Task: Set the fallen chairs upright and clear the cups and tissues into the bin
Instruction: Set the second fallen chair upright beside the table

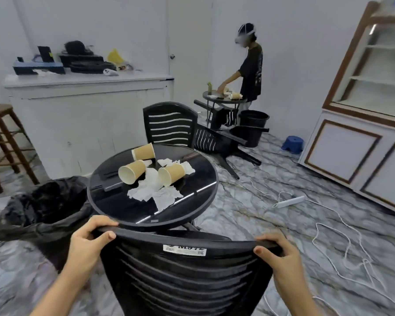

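A black slatted plastic chair stands upright right in front of me. My left hand and my right hand both grip the top rail of its backrest. Beyond it is a round black table with three tan paper cups lying on their sides among crumpled white tissues. A second black chair stands upright at the far side of the table. A third chair lies tipped over on the floor behind it. A bin lined with a black bag stands left of the table.
A wooden stool and a white counter are at the left. White cables and a power strip trail over the marble floor at the right. A white cabinet fills the right. A person works at another small table by black buckets and a blue step stool.
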Available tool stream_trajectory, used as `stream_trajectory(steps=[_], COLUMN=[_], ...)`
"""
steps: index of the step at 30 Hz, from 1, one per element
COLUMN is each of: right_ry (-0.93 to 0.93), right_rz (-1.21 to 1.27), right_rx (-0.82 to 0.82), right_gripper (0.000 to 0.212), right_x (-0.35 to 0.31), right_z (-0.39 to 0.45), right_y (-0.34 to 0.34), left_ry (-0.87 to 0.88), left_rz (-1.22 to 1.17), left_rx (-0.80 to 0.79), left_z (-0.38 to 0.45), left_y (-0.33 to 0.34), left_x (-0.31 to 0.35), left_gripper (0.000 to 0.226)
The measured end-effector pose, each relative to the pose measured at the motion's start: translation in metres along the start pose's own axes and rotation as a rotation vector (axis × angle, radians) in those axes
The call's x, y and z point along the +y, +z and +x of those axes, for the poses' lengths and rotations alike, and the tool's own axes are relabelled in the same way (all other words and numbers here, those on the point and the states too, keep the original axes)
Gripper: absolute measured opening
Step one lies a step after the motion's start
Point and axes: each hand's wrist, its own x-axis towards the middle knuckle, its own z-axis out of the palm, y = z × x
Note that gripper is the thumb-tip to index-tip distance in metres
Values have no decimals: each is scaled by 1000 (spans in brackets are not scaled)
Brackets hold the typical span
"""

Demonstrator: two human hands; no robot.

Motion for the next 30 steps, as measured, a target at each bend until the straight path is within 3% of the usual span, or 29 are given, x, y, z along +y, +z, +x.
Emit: stream_trajectory(steps=[4, 6, 7, 9, 11, 14, 17, 20, 23, 25, 30], right_ry=[25, 37, 44, 31, 30, 44, 78, 116, 124, 108, 77], right_rz=[-24, -8, 1, 6, 5, -16, 16, 101, 206, 255, 243], right_rx=[71, 63, 57, 68, 67, 35, 5, 35, 17, 14, 4], right_gripper=[55, 29, 30, 58, 70, 67, 51, 61, 25, 15, 51], right_x=[12, 12, 10, 8, 7, 8, 14, 22, 15, 10, 11], right_z=[-28, -37, -39, -42, -43, -45, -46, -41, -33, -25, -5], right_y=[17, 24, 27, 28, 25, 19, 18, 16, 25, 32, 56], left_ry=[-23, -25, -32, -46, -59, -65, -101, -151, -169, -158, -117], left_rz=[-24, -25, -26, -20, -16, -8, 2, -6, -62, -98, -186], left_rx=[-119, -141, -150, -174, -199, -198, -165, -130, -102, -71, 11], left_z=[16, 18, 18, 18, 16, 10, 3, -1, 4, 10, 18], left_y=[-19, -27, -29, -32, -32, -33, -38, -37, -35, -36, -50], left_x=[-16, -21, -21, -23, -24, -25, -28, -29, -30, -29, -25], left_gripper=[53, 52, 52, 52, 53, 62, 72, 65, 61, 57, 58])
